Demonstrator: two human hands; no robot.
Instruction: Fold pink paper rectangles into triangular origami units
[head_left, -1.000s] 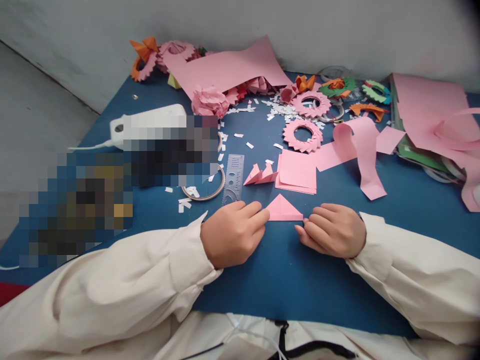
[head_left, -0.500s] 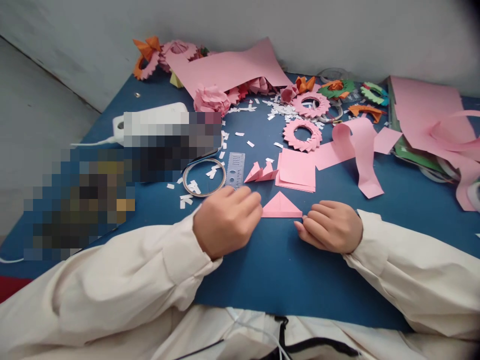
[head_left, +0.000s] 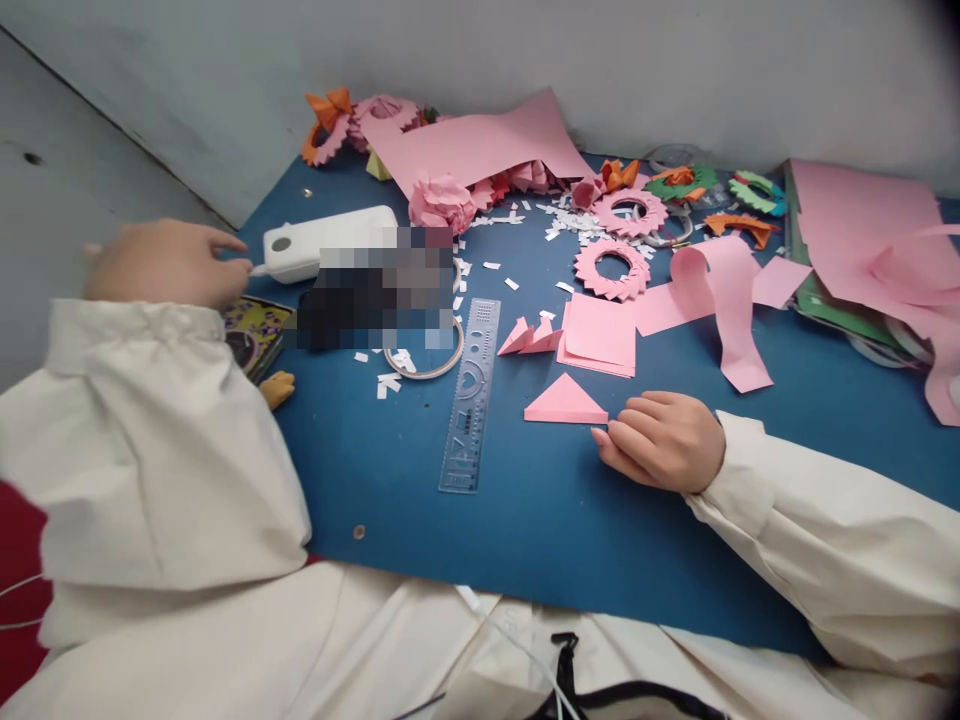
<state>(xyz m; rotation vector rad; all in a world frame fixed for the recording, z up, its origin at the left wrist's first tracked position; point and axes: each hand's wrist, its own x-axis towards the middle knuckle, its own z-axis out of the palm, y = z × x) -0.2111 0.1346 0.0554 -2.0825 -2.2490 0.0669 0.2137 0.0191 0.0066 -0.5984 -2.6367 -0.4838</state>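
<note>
A folded pink paper triangle [head_left: 566,401] lies on the blue table with its long edge toward me. Its right corner meets the fingertips of my right hand [head_left: 660,441], which is closed in a pinch. My left hand [head_left: 169,263] is over the table's left edge, fingers apart and holding nothing, beside a white device [head_left: 330,243]. Left of the triangle lies a clear stencil ruler [head_left: 471,395]. Just beyond the triangle are small folded pink pieces [head_left: 529,336] and a stack of pink squares [head_left: 598,335].
Past the squares sit pink paper rings [head_left: 612,269] and white scraps. A curled pink strip [head_left: 724,300] lies at right, near pink sheets [head_left: 870,225]. A roll of tape [head_left: 424,373] and a dark blurred object are left of the ruler.
My left hand has left the triangle, swung far to the left and opened, uncovering the whole ruler. My right hand remains at the triangle's right corner. The view has shifted slightly.
</note>
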